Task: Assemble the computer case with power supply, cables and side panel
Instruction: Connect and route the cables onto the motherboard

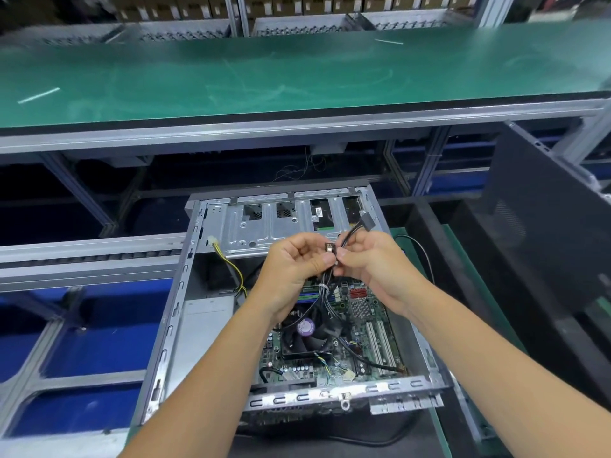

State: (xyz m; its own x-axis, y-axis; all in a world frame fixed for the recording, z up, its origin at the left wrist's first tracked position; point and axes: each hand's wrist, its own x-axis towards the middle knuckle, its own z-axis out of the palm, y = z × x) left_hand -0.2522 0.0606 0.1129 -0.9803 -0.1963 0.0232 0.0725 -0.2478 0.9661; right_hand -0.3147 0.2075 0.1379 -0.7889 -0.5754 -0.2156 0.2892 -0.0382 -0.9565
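The open grey steel computer case lies on its side at the centre of the frame, below the long green-topped bench that crosses the upper part. Its green motherboard with the black cooler fan is already seated, and the silver box of the power supply sits at the left inside wall — so the mounting looks done. Cabling is underway and the dark perforated side panel stands off at the right edge, not yet fitted. Above the board, the left hand and right hand meet, each grip pinching the bundle of thin black cables near a small connector, possibly a data plug; motion blur hides the detail. A yellow-and-black lead hangs loose at centre left, unplugged.
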